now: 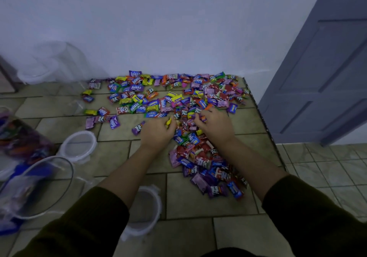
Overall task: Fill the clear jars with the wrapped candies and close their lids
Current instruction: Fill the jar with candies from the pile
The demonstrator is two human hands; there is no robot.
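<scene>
Surface: both hands work low over a tiled surface (pixel 198 197) of beige-green tiles with dark joints. A white wall (pixel 178 28) rises behind it, a grey-blue panelled door (pixel 321 78) stands to the right, and a tiled floor (pixel 327 167) shows past the surface's right edge.
Left hand (pixel 156 131): fingers curled, pinching a yellow candy (pixel 168 121) at the fingertips.
Right hand (pixel 215 126): fingers curled down into the heap. Whether they hold a piece cannot be told.
Wrapped candies (pixel 170 96): loose heap touching both hands, spreading ahead to the wall. A band also runs back beside the right forearm.
Lids: one white-rimmed lid (pixel 79 145) lies flat left of the left forearm. A second lid (pixel 147 213) is partly hidden under the left sleeve (pixel 89 227).
Jars: an open clear jar (pixel 39 187) lies tilted at lower left, blurred wrappers inside. A filled jar (pixel 21 137) stands beyond it. Empty jars (pixel 51 64) stand at far left by the wall, blurred.
Obstruction: dark sleeves cover the near surface.
</scene>
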